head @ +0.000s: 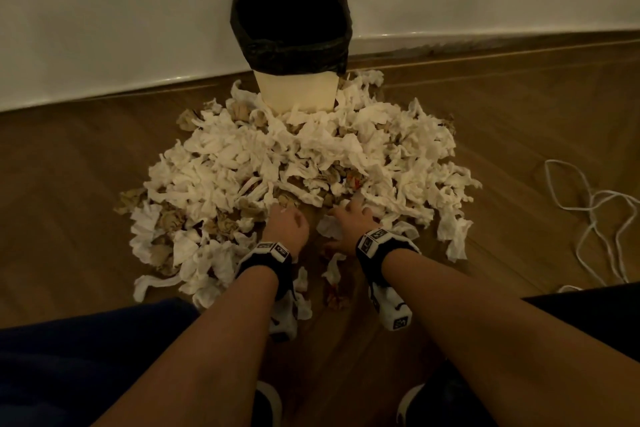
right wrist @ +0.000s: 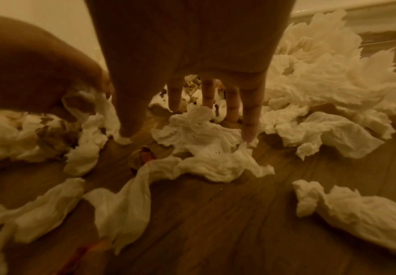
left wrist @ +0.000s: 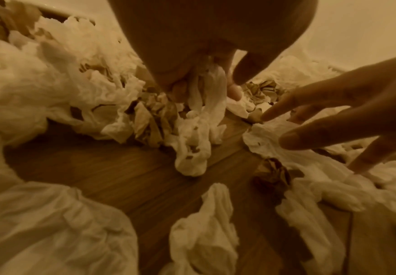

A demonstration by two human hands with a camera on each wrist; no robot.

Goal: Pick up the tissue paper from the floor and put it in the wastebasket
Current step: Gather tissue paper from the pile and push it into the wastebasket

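- Left hand [left wrist: 192, 61]: I note its fingers curled round a white tissue strip [left wrist: 206, 104] that hangs to the floor [head: 86, 156].
- Right hand [right wrist: 192, 55]: fingers spread straight, tips on a crumpled tissue [right wrist: 192, 134].
- Tissue pile [head: 277, 156] surrounds the black-lined wastebasket [head: 294, 87] by the wall.

Tissue paper [head: 242, 152] white, some brown wads; wastebasket [head: 297, 90] cream, black liner [head: 291, 21]; floor [head: 69, 156] brown wood-grain; cord [head: 588, 211] white.
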